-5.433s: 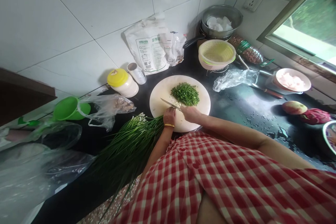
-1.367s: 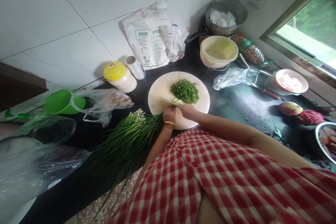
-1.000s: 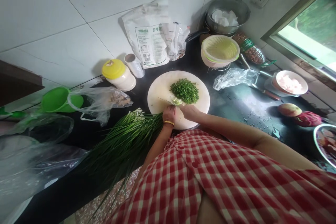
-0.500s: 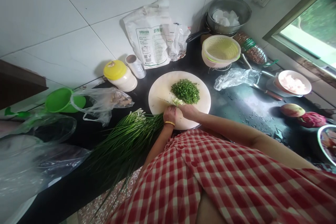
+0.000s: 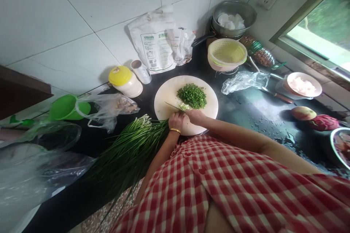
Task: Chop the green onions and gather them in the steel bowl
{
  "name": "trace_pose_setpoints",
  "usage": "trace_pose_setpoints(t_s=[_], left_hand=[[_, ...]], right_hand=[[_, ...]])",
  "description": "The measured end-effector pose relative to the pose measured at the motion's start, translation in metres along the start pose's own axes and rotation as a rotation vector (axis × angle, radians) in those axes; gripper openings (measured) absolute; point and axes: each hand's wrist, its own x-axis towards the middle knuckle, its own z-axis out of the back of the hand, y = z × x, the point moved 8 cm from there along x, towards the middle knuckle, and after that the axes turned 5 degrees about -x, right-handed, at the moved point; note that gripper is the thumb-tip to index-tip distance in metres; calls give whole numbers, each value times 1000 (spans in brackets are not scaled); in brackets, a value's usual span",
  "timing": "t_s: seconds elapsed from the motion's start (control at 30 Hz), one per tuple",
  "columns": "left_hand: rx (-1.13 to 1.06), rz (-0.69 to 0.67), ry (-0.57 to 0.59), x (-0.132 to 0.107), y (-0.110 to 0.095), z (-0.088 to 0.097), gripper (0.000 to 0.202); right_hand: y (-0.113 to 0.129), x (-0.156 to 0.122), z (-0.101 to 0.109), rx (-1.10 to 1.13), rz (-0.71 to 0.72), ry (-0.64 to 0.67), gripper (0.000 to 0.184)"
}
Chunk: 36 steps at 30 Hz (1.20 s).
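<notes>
A round pale cutting board [image 5: 166,94] lies in front of me. My right hand [image 5: 196,117] is closed around the handle of a knife [image 5: 172,106], whose blade points left across the board. Close beside it, my left hand [image 5: 176,121] is closed over a bunch of garlic chives on the board's near side; my fingers hide most of what they hold. Pale chopped bits [image 5: 183,106] lie by the blade. Behind them is a heap of finely cut greens [image 5: 192,95]. More long garlic chives [image 5: 131,142] spread over the counter to the left.
A yellow-lidded jar [image 5: 124,80], a plastic-film roll [image 5: 141,71] and a flour bag [image 5: 155,43] stand behind the board. Baskets [image 5: 226,52] sit at back right. Another knife [image 5: 279,96], a peach [image 5: 303,113] and a dragon fruit [image 5: 324,122] lie right. A green container [image 5: 62,107] stands left.
The knife blade now shows more plainly, lying lower and flatter over the board. Both hands stay in nearly the same place. The whole view has shifted slightly.
</notes>
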Motion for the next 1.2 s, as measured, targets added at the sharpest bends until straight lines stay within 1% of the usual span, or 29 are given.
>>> trace_pose_setpoints(t_s=[0.1,0.2,0.3,0.4,0.53,0.63,0.7,0.83,0.93,1.0,1.1,1.2], left_hand=[[24,-36,-4,-6,-1,2,24],[13,-26,-18,-8,4,0,25],[-1,-5,-8,-8,7,-4,27],[-5,13,-20,-7,8,-3,26],[-15,25,-44,-7,9,-3,24],[-9,35,-46,-7,10,-4,22],[-13,44,-54,-7,10,-3,22],[-16,46,-78,-6,8,2,21],[-8,52,-70,-5,9,1,21],[3,55,-61,-5,9,0,21],[23,51,-56,-5,9,0,21],[13,45,-73,-4,7,3,21]], right_hand=[[-7,-1,3,-1,-28,6,30],[-10,-9,8,-8,-57,11,32],[-7,-21,13,-23,-44,3,32],[-1,-29,12,-47,-32,35,32],[9,-22,9,-41,-27,82,31],[16,-11,8,-21,-4,59,28],[16,-7,7,-21,9,43,28],[8,-16,6,-45,5,31,30],[7,-21,5,-49,-7,56,30],[10,-18,4,-37,-8,68,30],[16,-10,5,-18,12,51,27],[13,-11,7,-26,15,44,29]])
